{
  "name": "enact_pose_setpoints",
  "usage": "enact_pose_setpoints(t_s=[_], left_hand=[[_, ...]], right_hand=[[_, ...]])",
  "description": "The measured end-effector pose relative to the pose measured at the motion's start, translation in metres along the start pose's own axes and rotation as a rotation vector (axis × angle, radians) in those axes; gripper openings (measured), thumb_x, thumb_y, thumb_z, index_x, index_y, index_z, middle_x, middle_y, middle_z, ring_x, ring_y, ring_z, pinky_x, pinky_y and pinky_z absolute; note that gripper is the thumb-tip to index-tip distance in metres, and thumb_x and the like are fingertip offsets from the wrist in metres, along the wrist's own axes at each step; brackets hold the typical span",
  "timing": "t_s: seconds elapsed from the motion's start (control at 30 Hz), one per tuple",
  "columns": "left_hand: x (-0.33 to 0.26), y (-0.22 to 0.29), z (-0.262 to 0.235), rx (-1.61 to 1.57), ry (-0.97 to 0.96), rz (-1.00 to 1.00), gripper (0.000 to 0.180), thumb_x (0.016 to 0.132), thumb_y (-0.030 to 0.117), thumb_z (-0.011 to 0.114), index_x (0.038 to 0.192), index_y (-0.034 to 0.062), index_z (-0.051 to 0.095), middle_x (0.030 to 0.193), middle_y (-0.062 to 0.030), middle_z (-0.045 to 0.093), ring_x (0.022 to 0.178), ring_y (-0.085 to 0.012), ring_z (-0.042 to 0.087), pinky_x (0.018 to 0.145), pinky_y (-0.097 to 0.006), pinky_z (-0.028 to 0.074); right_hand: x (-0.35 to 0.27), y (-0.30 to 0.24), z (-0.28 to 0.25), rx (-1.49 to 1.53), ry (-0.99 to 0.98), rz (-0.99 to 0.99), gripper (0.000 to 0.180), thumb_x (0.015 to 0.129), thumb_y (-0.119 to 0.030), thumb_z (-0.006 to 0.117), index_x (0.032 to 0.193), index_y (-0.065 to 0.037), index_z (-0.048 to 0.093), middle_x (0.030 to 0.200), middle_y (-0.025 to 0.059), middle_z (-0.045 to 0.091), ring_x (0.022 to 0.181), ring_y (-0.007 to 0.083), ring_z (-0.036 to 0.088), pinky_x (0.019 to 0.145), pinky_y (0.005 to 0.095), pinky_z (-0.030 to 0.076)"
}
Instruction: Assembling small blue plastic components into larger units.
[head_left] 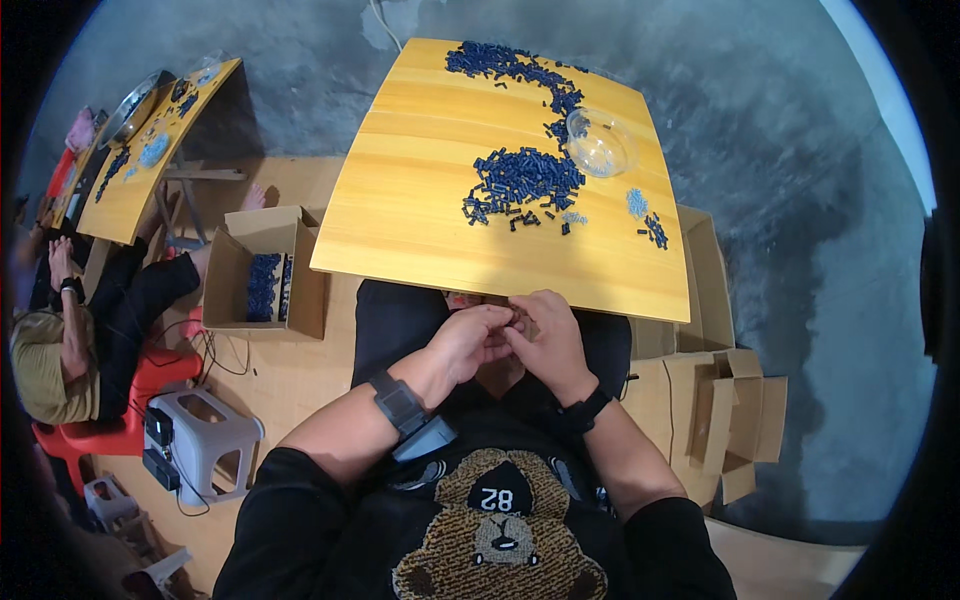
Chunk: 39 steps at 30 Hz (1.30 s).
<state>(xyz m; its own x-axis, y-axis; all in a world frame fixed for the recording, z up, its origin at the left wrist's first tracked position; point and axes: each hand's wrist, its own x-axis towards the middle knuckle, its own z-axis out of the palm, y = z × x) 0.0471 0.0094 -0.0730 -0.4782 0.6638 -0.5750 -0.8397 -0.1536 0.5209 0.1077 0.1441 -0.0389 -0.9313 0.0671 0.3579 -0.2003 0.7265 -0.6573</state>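
My left hand [470, 342] and my right hand [552, 342] meet just off the near edge of the wooden table [400, 220], above my lap. Their fingertips are pinched together; whatever sits between them is too small and hidden to make out. On the tabletop lies a large pile of small dark cylindrical pieces [528, 180], with a trail of more [500, 60] running to the far edge. Beside the pile stands a clear round bowl [602, 145]. A little heap of pale blue-grey bits [637, 204] and several dark pieces [656, 232] are at the right.
An open cardboard box [308, 270] holding dark pieces stands left of the table. Another open box [735, 420] is on the floor at right. A grey plastic stool [212, 440] is at left. Beyond it a co-worker [60, 360] sits by a second table [125, 200].
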Motion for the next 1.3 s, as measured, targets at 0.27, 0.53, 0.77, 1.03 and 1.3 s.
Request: enact_pose_setpoints(t_s=[0.27,0.53,0.77,1.03,1.3], left_hand=[[0.008,-0.002,0.0,0.004,0.026,0.052,0.015,0.092,0.022,0.049,0.099,0.0124,0.059,0.095,0.0,0.061,0.089,-0.0128,0.057,0.077,-0.026,0.046],[0.008,-0.003,0.008,-0.012,0.056,0.043,0.014,0.092,0.021,0.051,0.098,0.0109,0.059,0.095,0.0009,0.06,0.088,-0.0098,0.055,0.076,-0.025,0.047],[0.012,-0.002,0.005,-0.046,0.016,0.056,0.016,0.092,0.021,0.051,0.101,0.0107,0.06,0.099,0.0001,0.06,0.091,-0.0097,0.054,0.078,-0.025,0.046],[0.008,-0.002,0.001,-0.114,-0.01,0.051,0.015,0.091,0.016,0.053,0.102,0.0069,0.059,0.099,-0.0025,0.06,0.091,-0.0119,0.056,0.08,-0.027,0.048],[0.012,-0.005,-0.001,-0.083,-0.003,0.061,0.016,0.091,0.014,0.052,0.101,0.0049,0.059,0.099,-0.0042,0.061,0.092,-0.0139,0.058,0.081,-0.028,0.049]], right_hand=[[0.008,0.001,0.0,-0.111,0.006,-0.002,0.022,0.064,-0.01,0.068,0.081,-0.004,0.055,0.079,0.0125,0.052,0.079,0.032,0.053,0.069,0.0389,0.045],[0.009,0.006,-0.001,-0.122,-0.023,0.029,0.02,0.064,-0.007,0.067,0.081,-0.004,0.056,0.076,0.011,0.053,0.076,0.0283,0.053,0.068,0.0359,0.044],[0.012,0.012,-0.003,-0.106,-0.082,0.006,0.023,0.065,-0.007,0.067,0.084,-0.004,0.054,0.079,0.0126,0.052,0.079,0.0326,0.052,0.068,0.0393,0.044],[0.013,0.011,-0.006,-0.111,-0.097,-0.018,0.021,0.067,-0.008,0.068,0.083,-0.003,0.056,0.079,0.0118,0.053,0.079,0.031,0.054,0.068,0.0371,0.045],[0.015,0.008,-0.008,-0.082,-0.107,0.025,0.021,0.065,-0.008,0.068,0.081,-0.003,0.055,0.077,0.0119,0.053,0.078,0.0309,0.054,0.067,0.0368,0.045]])
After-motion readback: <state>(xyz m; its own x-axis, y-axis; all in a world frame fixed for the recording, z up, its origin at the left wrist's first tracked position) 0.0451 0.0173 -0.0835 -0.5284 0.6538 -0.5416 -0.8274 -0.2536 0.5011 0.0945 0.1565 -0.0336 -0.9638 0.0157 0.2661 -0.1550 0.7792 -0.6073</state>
